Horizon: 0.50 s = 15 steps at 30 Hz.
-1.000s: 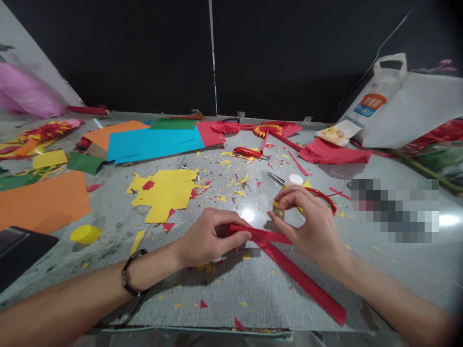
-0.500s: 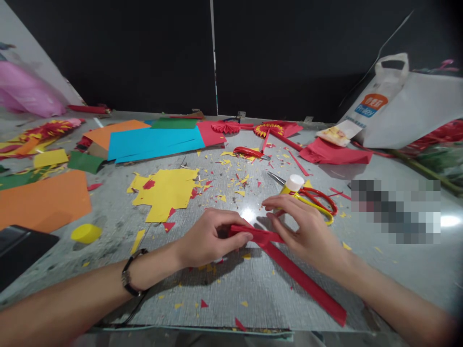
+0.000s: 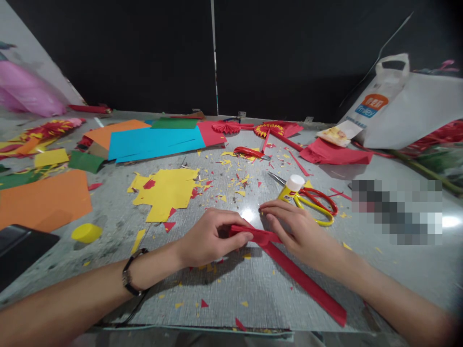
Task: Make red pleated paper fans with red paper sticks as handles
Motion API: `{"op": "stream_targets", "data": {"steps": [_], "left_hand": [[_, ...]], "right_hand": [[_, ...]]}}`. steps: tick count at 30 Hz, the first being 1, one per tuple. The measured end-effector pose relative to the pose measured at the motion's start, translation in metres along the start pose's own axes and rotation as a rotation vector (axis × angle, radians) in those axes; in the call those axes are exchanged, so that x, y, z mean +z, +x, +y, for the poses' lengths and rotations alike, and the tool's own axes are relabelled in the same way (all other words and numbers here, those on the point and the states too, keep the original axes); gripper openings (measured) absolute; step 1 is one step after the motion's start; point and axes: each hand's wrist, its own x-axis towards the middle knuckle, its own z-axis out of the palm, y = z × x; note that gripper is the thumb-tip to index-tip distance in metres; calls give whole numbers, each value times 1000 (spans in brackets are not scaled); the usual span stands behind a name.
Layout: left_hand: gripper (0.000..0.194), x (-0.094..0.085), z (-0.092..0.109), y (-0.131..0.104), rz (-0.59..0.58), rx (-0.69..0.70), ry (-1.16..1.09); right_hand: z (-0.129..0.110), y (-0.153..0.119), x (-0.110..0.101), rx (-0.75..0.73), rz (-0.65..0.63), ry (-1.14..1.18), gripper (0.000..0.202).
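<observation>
My left hand (image 3: 213,236) is closed on a folded red paper strip (image 3: 258,234), thumb on top and fingers behind it. From the fold, a long arm of the strip slants across the table to the lower right. My right hand (image 3: 296,224) lies palm down at the right end of the fold, fingers stretched towards the left and partly over the paper. Just behind it stands a yellow glue stick (image 3: 289,190) with a white cap. Scissors (image 3: 320,218) with red and yellow handles lie beside the glue stick.
Yellow paper scrap (image 3: 170,193) and small red and yellow snippets litter the table. Farther back are blue paper (image 3: 155,142), red-handled scissors (image 3: 248,152) and pleated paper rosettes (image 3: 269,130). A white bag (image 3: 405,111) stands right; orange paper (image 3: 43,200) and a black device (image 3: 21,255) lie left.
My right hand has lowered and flattened slightly beside the fold, uncovering more of the glue stick and the yellow scissor handle. My left hand keeps its hold on the paper strip.
</observation>
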Motion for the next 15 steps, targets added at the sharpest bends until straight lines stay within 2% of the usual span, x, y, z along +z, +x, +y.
{"op": "stream_targets", "data": {"steps": [7, 15], "left_hand": [[15, -1, 0, 0, -3, 38, 37], [13, -3, -6, -1, -10, 191, 122]], "right_hand": [[0, 0, 1, 5, -18, 37, 34], [-9, -4, 0, 140, 37, 306, 25]]}}
